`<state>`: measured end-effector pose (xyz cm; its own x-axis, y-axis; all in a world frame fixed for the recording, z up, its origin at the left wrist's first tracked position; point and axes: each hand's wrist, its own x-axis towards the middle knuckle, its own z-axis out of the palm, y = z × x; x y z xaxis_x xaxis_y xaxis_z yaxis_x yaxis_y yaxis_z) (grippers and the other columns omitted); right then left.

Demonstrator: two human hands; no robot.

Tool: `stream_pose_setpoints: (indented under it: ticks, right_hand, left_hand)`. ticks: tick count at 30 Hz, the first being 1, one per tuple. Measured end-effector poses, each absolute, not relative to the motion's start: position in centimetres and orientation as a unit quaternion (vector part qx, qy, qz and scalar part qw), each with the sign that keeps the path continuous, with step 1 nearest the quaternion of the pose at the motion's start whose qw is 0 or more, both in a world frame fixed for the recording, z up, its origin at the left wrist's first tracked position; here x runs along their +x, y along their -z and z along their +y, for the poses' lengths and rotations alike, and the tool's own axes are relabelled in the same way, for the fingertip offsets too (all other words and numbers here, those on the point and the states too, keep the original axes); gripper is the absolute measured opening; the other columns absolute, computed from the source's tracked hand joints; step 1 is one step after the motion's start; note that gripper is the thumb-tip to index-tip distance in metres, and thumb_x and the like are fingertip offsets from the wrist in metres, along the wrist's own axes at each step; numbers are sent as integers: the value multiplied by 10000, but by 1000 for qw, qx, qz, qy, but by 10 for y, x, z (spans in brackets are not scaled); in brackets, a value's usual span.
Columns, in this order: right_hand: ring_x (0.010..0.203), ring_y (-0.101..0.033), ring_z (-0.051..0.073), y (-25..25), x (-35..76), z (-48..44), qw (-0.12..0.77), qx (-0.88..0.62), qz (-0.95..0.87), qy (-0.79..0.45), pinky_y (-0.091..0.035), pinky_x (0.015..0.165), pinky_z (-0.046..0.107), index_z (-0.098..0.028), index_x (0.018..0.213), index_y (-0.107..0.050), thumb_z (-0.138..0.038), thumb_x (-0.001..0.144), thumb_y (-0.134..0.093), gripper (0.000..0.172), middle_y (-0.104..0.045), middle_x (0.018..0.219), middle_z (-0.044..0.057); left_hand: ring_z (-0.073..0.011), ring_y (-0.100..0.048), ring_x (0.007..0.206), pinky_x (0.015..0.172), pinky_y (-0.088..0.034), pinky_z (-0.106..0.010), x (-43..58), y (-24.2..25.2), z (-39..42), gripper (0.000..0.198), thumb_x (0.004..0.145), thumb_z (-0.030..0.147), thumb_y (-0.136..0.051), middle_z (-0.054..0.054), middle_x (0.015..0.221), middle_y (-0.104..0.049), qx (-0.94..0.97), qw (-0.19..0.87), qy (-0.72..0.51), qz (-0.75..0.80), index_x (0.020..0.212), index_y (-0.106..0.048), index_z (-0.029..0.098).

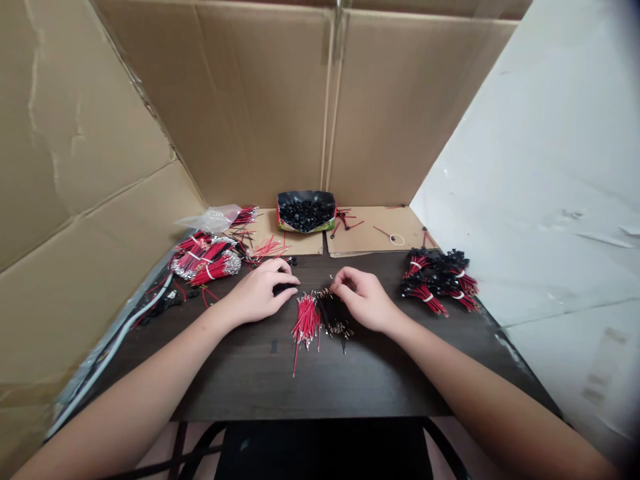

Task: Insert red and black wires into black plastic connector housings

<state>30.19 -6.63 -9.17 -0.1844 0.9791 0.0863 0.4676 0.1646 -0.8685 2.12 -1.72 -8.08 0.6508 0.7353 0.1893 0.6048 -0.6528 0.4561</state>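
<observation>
My left hand [265, 290] is over the dark table, its thumb and fingertips close together. Something small and dark seems to lie between them, too indistinct to name. My right hand [363, 298] is closed in a pinch, and a thin wire's pale metal tip [331, 277] sticks up at its fingertips. Between and just below the hands lies a loose pile of red wires [306, 320] with metal ends. Beside it on the right is a pile of black wires [333, 313], partly under my right hand.
A small box [306, 212] of black parts stands at the back. Tied red wire bundles [207, 259] and a plastic bag [213, 219] lie left. Bundles with black connectors [440, 280] lie right. A rubber band [397, 239] rests on cardboard. Cardboard walls [260, 100] enclose the table.
</observation>
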Motion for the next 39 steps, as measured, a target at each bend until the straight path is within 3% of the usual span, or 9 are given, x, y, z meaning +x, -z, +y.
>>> stream_pose_setpoints:
  ticks: [4,8,12,16,25,39]
  right_hand:
    - [645,-591,147,87,301,-69,301,-552,-680,-377,-439,666,267,-197,907,-633,-301,982,-557,149,-679,759,-5]
    - [557,-583,138,88,296,-73,283,-546,-672,-412,-430,598,256,-205,940,-606,-304,1005,-544,134,-656,709,-21]
    - [604,-580,137,85,295,-76,309,-525,-700,-373,-429,621,261,-201,925,-624,-287,1002,-566,129,-666,746,-11]
    - [693,-581,148,76,295,-83,376,-485,-723,-317,-445,672,269,-205,948,-649,-298,1024,-604,128,-666,777,-7]
    - [667,-599,131,76,289,-93,450,-416,-729,-303,-477,656,270,-206,963,-710,-239,1032,-664,89,-690,793,1]
    - [665,-607,124,74,288,-93,462,-398,-745,-269,-491,663,269,-191,944,-721,-165,1008,-668,87,-690,782,-4]
  left_hand:
    - [-243,-673,1036,1010,-538,-432,27,82,-21,217,1013,334,-655,-96,1086,-739,874,187,-228,386,1100,-807,207]
    - [-167,-598,676,723,-550,-345,43,82,-31,221,938,379,-763,-37,788,-707,765,320,-310,465,1026,-781,177]
    - [-194,-732,878,852,-618,-363,60,82,-42,357,820,343,-884,-98,1018,-803,641,506,-386,429,1108,-786,157]
    - [-167,-693,722,754,-617,-347,66,80,-48,404,793,374,-931,-86,897,-811,588,576,-389,413,1113,-838,145]
    - [-110,-670,680,680,-564,-238,65,80,-48,374,679,322,-1034,-67,852,-809,491,642,-443,389,968,-868,152]
    - [-138,-711,654,683,-595,-263,66,84,-49,408,682,333,-1039,-98,784,-808,481,664,-417,393,985,-867,121]
